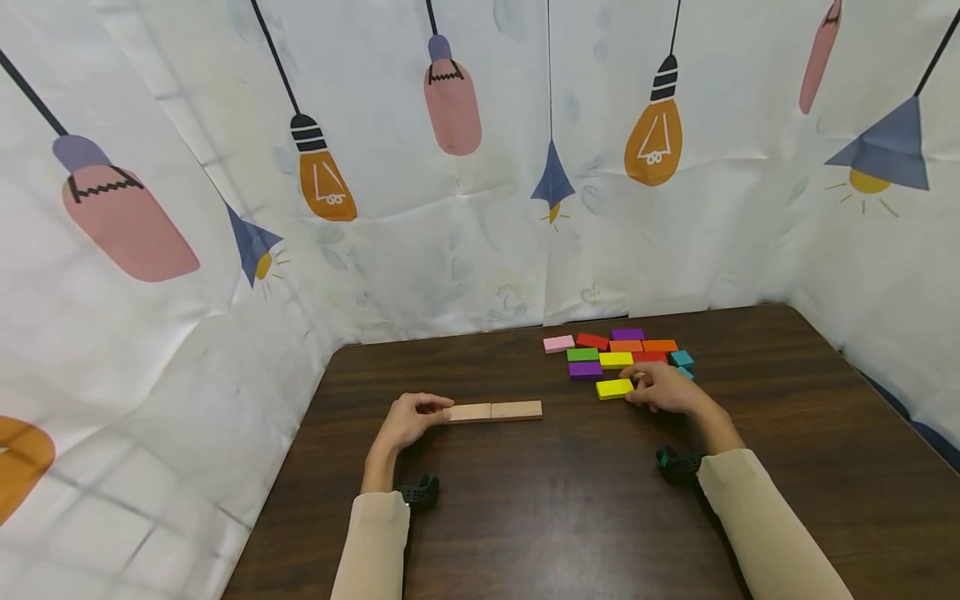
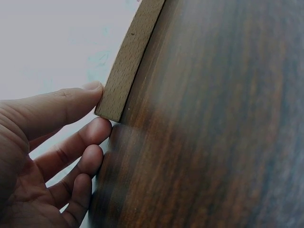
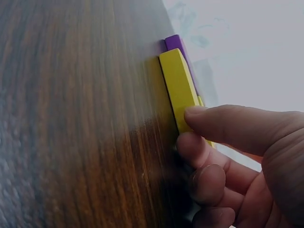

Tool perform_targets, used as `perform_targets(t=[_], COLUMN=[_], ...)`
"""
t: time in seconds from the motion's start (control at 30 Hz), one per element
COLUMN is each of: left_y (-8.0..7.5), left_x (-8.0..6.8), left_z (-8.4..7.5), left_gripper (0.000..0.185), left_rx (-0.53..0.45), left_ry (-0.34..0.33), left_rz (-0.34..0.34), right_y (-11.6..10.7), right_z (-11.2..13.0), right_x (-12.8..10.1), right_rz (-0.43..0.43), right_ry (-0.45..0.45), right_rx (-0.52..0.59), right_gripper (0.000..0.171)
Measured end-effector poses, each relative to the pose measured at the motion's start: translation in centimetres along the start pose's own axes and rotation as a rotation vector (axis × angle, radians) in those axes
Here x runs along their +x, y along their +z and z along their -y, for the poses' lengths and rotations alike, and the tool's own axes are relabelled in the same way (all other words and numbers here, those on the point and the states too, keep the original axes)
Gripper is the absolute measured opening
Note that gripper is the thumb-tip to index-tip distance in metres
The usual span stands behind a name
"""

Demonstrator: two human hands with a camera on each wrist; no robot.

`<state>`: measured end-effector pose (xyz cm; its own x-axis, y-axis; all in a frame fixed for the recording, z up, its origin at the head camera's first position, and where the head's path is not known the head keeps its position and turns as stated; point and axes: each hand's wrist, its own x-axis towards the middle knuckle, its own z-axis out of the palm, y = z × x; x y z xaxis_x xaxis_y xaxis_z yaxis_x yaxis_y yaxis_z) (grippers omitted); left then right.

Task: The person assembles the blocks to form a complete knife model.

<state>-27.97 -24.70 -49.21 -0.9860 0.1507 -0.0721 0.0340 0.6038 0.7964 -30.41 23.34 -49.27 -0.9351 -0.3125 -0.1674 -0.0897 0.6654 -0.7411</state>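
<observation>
The dark wooden surface (image 1: pixel 525 517) carries two plain wooden blocks (image 1: pixel 495 411) laid end to end; my left hand (image 1: pixel 408 419) pinches their left end with curled fingers (image 2: pixel 71 104). My right hand (image 1: pixel 663 387) grips a yellow block (image 1: pixel 614 388) beside the coloured blocks (image 1: pixel 622 350).

table (image 1: pixel 787 433): dark wood | backdrop (image 1: pixel 465 250): white, lamp print, probably fabric

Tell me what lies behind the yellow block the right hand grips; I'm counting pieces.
Behind the yellow block gripped by the right hand lie purple, green and another yellow block, with more beyond. The hand covers part of the cluster.
</observation>
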Motion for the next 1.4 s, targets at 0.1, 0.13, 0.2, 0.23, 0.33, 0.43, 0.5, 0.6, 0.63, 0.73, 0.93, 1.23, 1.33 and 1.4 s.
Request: perform_targets(t=[0.1,0.13,0.2,0.23,0.33,0.43,0.5,0.6,0.63,0.73,0.93,1.23,1.33,1.4], left_y=[0.1,0.1,0.1,0.1,0.1,0.1,0.1,0.1,0.1,0.1,0.1,0.1,0.1,0.1], left_x=[0.0,0.0,0.0,0.0,0.1,0.1,0.1,0.1,0.1,0.0,-0.1,0.1,0.1,0.1], left_z=[0.0,0.1,0.1,0.1,0.1,0.1,0.0,0.0,0.0,0.0,-0.1,0.2,0.2,0.2], left_gripper=[0.016,0.016,0.016,0.016,0.016,0.017,0.017,0.017,0.017,0.016,0.015,0.016,0.016,0.016], left_rx=[0.0,-0.001,-0.002,-0.002,0.001,0.006,0.007,0.01,0.012,0.01,0.002,-0.005,-0.009,-0.007], left_ry=[0.0,0.001,0.004,0.004,0.008,0.005,0.005,0.005,0.007,0.003,0.006,0.013,0.012,0.012], left_rz=[0.001,0.002,0.002,0.002,-0.003,-0.004,-0.002,-0.005,-0.007,-0.007,-0.008,-0.006,-0.007,-0.007], right_y=[0.1,0.1,0.2,0.2,0.2,0.3,0.3,0.5,0.5,0.8,1.5,2.9,3.2,3.4], right_z=[0.0,0.0,0.1,0.2,0.3,0.5,0.6,0.7,0.7,1.0,1.9,3.3,3.7,4.0], right_x=[-0.1,-0.2,-0.3,-0.3,-0.2,-0.1,-0.1,0.0,0.0,0.0,0.2,0.4,0.4,0.4], right_rz=[0.001,-0.001,-0.003,-0.004,-0.008,-0.008,-0.008,-0.008,-0.007,-0.005,0.007,0.064,0.078,0.087], right_ry=[-0.006,-0.007,-0.02,-0.03,-0.058,-0.084,-0.096,-0.11,-0.116,-0.131,-0.175,-0.205,-0.199,-0.191], right_rx=[-0.009,-0.011,-0.02,-0.025,-0.032,-0.036,-0.038,-0.046,-0.05,-0.062,-0.032,-0.027,-0.026,-0.023], right_gripper=[0.042,0.042,0.04,0.04,0.038,0.035,0.034,0.033,0.033,0.033,0.033,0.028,0.026,0.026])
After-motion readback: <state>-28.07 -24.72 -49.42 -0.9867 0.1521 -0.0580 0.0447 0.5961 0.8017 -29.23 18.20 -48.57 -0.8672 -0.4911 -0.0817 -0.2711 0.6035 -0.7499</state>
